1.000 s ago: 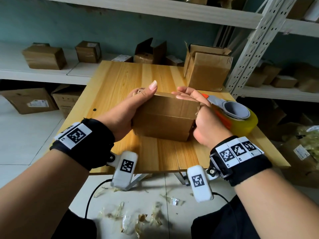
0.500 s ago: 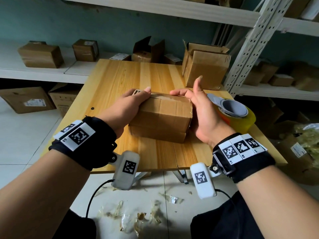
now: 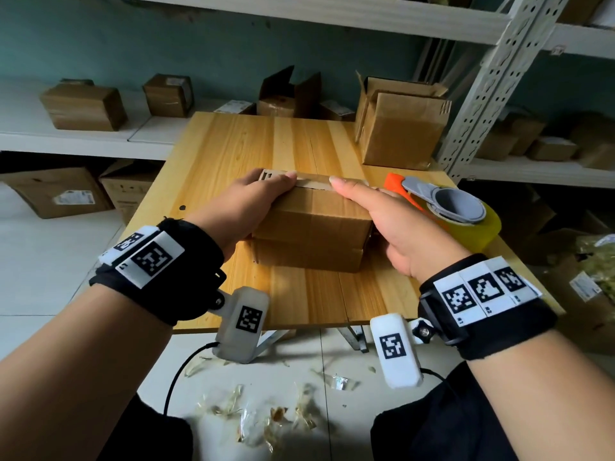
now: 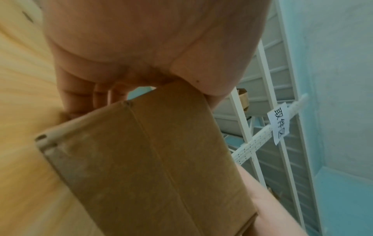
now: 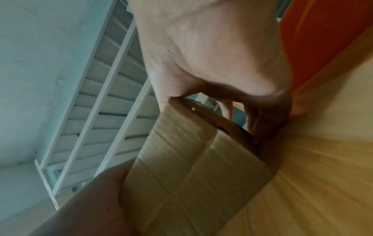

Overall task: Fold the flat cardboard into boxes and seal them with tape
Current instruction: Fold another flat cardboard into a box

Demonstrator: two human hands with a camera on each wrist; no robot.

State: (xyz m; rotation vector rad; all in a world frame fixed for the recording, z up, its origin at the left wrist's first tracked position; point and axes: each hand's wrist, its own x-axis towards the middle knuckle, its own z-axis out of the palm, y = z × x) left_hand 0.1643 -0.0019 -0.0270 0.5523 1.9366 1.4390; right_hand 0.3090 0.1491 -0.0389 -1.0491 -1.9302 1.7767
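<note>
A small brown cardboard box (image 3: 312, 224) sits on the wooden table (image 3: 233, 144), with a flap edge showing along its far top. My left hand (image 3: 256, 197) grips its left end, thumb on top and fingers down the far side; the left wrist view shows the box (image 4: 141, 159) under that hand (image 4: 141, 47). My right hand (image 3: 382, 214) grips the right end, thumb lying on the top edge. In the right wrist view its fingers run down the end of the box (image 5: 191, 159). A tape dispenser (image 3: 456, 211) with a yellow roll and orange handle lies just right of that hand.
An open cardboard box (image 3: 402, 128) stands at the table's back right corner. White shelves behind carry more boxes (image 3: 83, 104), and a perforated metal upright (image 3: 482, 78) rises at the right. Tape scraps (image 3: 259, 417) litter the floor below the table's near edge.
The box has come down flat onto the table, a little farther from me. My right hand, spread open beside it half a second ago, now holds its right end with the thumb on top.
</note>
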